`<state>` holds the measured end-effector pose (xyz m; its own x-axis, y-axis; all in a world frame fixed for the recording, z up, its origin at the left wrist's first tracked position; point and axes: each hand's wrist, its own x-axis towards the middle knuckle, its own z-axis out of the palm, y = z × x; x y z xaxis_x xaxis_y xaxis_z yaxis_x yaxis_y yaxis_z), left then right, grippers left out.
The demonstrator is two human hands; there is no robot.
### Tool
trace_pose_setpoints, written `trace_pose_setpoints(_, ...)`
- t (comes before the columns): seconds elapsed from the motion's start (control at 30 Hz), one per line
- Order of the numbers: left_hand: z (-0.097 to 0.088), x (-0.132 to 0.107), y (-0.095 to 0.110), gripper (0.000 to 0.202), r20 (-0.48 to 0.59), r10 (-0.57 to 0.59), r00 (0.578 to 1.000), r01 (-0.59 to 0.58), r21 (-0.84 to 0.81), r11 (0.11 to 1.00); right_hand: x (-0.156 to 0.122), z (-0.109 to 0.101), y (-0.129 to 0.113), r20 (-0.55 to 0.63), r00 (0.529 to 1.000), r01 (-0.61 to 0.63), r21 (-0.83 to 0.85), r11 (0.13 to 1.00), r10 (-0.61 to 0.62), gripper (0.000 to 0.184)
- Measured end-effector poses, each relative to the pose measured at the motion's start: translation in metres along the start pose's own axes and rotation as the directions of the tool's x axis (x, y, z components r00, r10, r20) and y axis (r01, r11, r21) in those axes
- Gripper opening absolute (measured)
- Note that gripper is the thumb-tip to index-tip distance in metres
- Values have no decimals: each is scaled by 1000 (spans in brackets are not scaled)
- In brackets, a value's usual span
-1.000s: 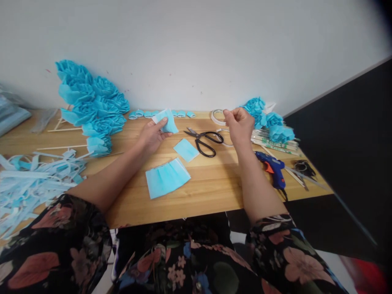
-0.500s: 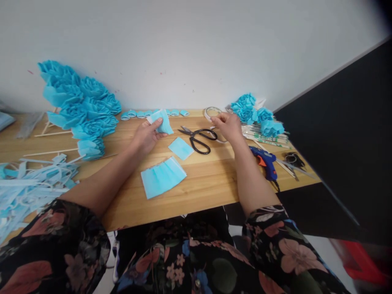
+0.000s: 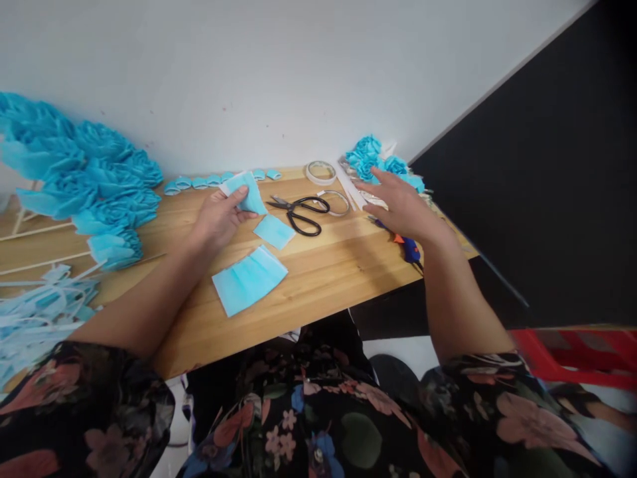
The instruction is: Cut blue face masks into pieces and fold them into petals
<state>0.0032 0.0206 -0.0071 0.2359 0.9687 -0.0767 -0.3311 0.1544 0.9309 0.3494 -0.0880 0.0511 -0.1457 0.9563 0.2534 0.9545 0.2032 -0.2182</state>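
Note:
My left hand pinches a small blue-and-white piece of mask fabric between thumb and fingers. My right hand hovers over the right side of the table with its fingers spread and nothing in them. Under it, partly covered, lies a blue glue gun with an orange trigger. Black-handled scissors rest between my hands, blades pointing left. Near my left hand are a small blue fabric square and a larger pleated blue piece, both flat on the wood.
Blue fabric roses on sticks are heaped at left, above a pile of cut straps. A row of folded blue pieces lines the wall. A tape roll and more blue roses lie at back right.
My right hand has left the tape roll area, moved right toward the glue gun and spread its fingers. My left hand still holds the fabric piece. The view has turned right.

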Motion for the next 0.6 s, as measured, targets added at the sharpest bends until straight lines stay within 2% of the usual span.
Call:
trace_pose_setpoints(0.07,2,-1,1,8,29,11,1000,-10,-27,1000,5,-2,-17,-95,995,-14,32,999,17,48)
trace_pose_setpoints(0.13,4,-3,2,11,56,12,998,-9,-52,999,16,4,-43,-113,994,7,187,982,14,50)
trace_pose_setpoints(0.2,5,-4,3,15,85,-2,996,7,-66,998,27,19,-72,-43,999,18,399,917,-1,56)
trace_pose_setpoints(0.27,6,-5,3,21,110,14,994,-7,-63,998,39,40,-99,48,998,1,579,816,-35,66)
trace_pose_setpoints(0.37,6,-6,1,30,151,42,988,-34,-57,998,58,72,-126,90,996,-43,691,722,-27,72)
trace_pose_setpoints(0.47,5,-6,-3,39,148,72,986,-68,-33,997,77,96,-137,46,998,-65,757,651,46,58)
trace_pose_setpoints(0.53,5,-6,-5,45,141,70,987,-72,10,997,87,105,-139,13,997,-57,815,577,81,41)
trace_pose_setpoints(0.6,6,-6,-5,49,136,54,989,-63,59,996,94,110,-138,2,995,-56,840,540,99,32)
